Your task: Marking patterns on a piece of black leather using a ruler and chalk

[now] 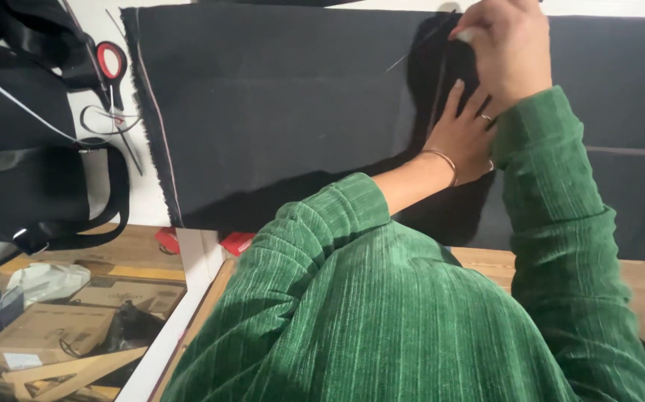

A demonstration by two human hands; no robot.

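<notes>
A dark cloth (278, 112) lies spread flat over the white desk (151, 193). The left hand (465, 138) rests on it with fingers spread flat, while the right hand (505, 52) just above pinches a small white marker, fingers closed around it. Red-handled scissors (114, 82) lie near the cloth's frayed edge.

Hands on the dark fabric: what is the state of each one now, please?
Left hand: open, fingers spread flat on the dark fabric.
Right hand: closed, pinching a small white marking tool, probably chalk.
</notes>
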